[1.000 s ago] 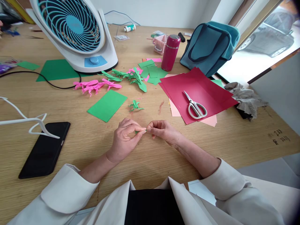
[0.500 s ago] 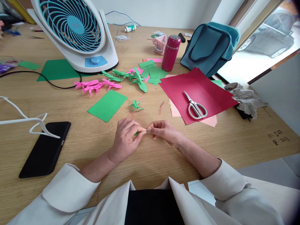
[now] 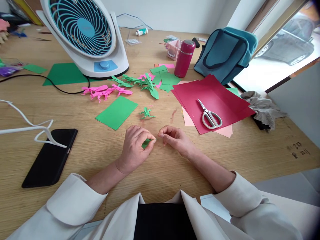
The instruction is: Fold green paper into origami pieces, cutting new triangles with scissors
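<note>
My left hand [image 3: 133,146] is closed in a pinch on a small folded green paper piece [image 3: 147,142], low over the wooden table [image 3: 100,156]. My right hand [image 3: 175,138] is curled beside it, its fingertips at the tip of the same piece. A small finished green paper figure [image 3: 146,113] lies just beyond my hands. A flat green sheet [image 3: 117,111] lies to the left of that figure.
Red paper sheets [image 3: 212,96] with white scissors [image 3: 210,115] lie to the right. Pink paper figures [image 3: 105,91] and green paper figures [image 3: 140,81] sit further back, near a fan [image 3: 87,33], a magenta bottle [image 3: 184,58] and a teal bag [image 3: 225,53]. A black phone [image 3: 50,156] lies at left.
My hands have parted slightly, so more of the green piece shows between them. The view has shifted a little.
</note>
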Demonstrator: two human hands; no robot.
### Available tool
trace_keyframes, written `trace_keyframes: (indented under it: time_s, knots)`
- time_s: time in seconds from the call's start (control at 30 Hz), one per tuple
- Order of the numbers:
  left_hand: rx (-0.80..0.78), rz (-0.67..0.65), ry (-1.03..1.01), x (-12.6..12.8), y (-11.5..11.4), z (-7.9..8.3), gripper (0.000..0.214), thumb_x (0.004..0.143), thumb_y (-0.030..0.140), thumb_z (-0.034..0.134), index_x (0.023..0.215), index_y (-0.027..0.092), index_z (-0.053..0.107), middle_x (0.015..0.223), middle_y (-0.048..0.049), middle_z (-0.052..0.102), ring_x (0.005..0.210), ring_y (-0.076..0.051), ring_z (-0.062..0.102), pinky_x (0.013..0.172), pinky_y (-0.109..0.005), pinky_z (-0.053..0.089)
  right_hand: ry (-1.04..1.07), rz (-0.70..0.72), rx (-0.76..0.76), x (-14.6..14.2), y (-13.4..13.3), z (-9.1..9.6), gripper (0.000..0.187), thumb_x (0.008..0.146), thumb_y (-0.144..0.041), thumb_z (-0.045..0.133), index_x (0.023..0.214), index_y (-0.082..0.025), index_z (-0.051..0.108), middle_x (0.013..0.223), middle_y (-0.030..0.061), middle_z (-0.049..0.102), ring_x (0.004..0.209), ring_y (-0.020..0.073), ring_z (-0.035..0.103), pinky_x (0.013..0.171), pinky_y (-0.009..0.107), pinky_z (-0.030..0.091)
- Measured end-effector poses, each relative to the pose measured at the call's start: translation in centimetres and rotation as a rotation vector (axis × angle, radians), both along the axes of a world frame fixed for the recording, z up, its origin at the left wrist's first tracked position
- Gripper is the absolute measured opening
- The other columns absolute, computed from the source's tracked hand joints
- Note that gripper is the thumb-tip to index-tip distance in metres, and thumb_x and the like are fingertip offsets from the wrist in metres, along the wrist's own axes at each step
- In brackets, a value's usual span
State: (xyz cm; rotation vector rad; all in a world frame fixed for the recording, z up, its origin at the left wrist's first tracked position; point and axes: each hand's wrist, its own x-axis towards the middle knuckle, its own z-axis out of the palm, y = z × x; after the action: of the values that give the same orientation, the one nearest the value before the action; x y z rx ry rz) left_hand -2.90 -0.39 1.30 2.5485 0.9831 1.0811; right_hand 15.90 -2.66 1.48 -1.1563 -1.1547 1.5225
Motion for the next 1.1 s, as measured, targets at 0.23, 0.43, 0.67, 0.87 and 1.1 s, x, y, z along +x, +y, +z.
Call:
trace_keyframes:
  time_s: [0.23,0.43,0.67,0.87,1.1]
  knots:
    - [-0.002,0.025,0.025,-0.2,0.0,-0.1,0.008,0.090,0.023,0.060,0.082,0.023,0.062,0.079,-0.0010,0.067,0.081,-0.020,0.058,0.097,-0.044,0.040,-0.150,0.003,0.176,-0.4,-0.6,-0.8,0.032,0.083,-0.049,0.068,0.083,-0.018,0.059,0.074,-0.0011,0.055,0.065,0.0113,0.047,0.060,0.025,0.037]
    - [0.018,0.030,0.024,-0.3,-0.1,-0.2,0.007,0.089,0.023,0.062,0.082,0.024,0.063,0.079,-0.0008,0.068,0.081,-0.020,0.058,0.099,-0.045,0.038,-0.367,-0.041,0.310,-0.4,-0.8,-0.4,0.014,0.088,-0.029,0.061,0.080,-0.017,0.061,0.076,0.0005,0.056,0.065,0.0114,0.049,0.060,0.025,0.037]
    - [-0.016,0.029,0.045,-0.1,-0.3,0.0,0.009,0.089,0.022,0.059,0.081,0.024,0.062,0.080,-0.0009,0.067,0.081,-0.020,0.058,0.101,-0.046,0.038,-0.521,-0.019,0.493,-0.6,-1.2,0.3,0.009,0.087,-0.017,0.053,0.079,-0.019,0.054,0.080,0.0013,0.052,0.069,0.0124,0.050,0.059,0.024,0.039]
    - [-0.073,0.011,0.011,0.1,-0.4,0.2,0.010,0.088,0.020,0.058,0.079,0.022,0.060,0.079,-0.0007,0.066,0.082,-0.020,0.057,0.097,-0.044,0.040,-0.533,0.029,0.586,-0.4,-1.3,0.5,0.009,0.089,-0.015,0.049,0.082,-0.020,0.049,0.083,0.0016,0.048,0.070,0.0137,0.048,0.064,0.027,0.040]
    - [-0.226,0.014,-0.162,0.0,0.0,0.3,0.012,0.088,0.021,0.063,0.076,0.021,0.063,0.074,-0.0008,0.060,0.078,-0.018,0.057,0.076,-0.034,0.045,-0.462,-0.063,0.501,-0.3,-1.1,0.2,0.017,0.098,-0.032,0.048,0.086,-0.020,0.053,0.080,0.0015,0.051,0.073,0.0145,0.049,0.066,0.027,0.040]
